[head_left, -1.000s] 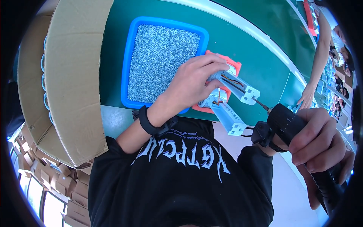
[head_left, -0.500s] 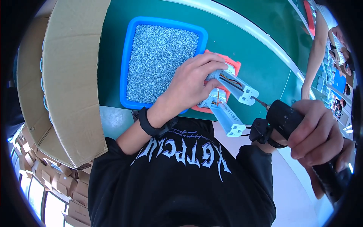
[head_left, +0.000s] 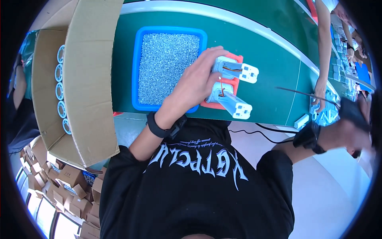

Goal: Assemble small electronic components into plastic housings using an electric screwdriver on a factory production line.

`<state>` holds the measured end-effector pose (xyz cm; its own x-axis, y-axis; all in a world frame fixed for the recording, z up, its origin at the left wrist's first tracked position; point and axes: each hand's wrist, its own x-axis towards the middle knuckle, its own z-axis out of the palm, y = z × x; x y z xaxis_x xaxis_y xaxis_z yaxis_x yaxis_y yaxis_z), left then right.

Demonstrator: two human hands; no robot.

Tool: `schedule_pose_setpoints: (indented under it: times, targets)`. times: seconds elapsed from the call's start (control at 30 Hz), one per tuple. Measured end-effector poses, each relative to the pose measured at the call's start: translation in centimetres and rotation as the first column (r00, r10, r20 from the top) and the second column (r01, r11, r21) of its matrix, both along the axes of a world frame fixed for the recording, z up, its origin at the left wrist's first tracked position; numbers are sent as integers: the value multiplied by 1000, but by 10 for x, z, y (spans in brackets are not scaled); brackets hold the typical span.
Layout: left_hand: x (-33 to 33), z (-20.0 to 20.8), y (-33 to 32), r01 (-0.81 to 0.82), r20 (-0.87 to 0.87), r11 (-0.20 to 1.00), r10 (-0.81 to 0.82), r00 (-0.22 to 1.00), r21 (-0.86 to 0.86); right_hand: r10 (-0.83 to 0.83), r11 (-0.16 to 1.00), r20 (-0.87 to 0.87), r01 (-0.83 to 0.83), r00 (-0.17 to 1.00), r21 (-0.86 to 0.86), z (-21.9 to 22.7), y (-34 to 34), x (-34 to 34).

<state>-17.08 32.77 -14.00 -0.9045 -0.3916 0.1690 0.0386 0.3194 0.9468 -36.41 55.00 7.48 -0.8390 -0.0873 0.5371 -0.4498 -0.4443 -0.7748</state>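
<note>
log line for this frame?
left hand: resting on white housings over orange fixture | right hand: holds screwdriver, off part

the right hand (head_left: 350, 133) is motion-blurred at the frame's edge, its grip on the dark tool (head_left: 352, 111) unclear.

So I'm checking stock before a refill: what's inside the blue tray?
The blue tray holds a full layer of small silvery screws. Its near right corner is covered by the left hand, so what lies there cannot be seen.

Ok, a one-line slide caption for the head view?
Left hand steadies white parts on an orange holder beside a blue screw tray; right hand blurred.
</note>
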Motion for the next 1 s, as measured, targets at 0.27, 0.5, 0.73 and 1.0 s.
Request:
schedule_pose_setpoints:
  times: [0.27,0.5,0.73,1.0]
  targets:
    - [13,28,-5,275,14,786,-321,947,-554,99,531,758,-679,645,508,-195,-44,31]
    - [8,1,7,157,-11,987,-157,988,45,143,575,642,-591,753,566,-243,-55,62]
    - [-76,90,-45,-58,-398,956,174,901,288,184,596,687,-635,703,491,-239,-42,58]
    - [-245,116,-229,-94,-94,5,-81,992,-996,255,606,738,-698,624,381,-238,-47,61]
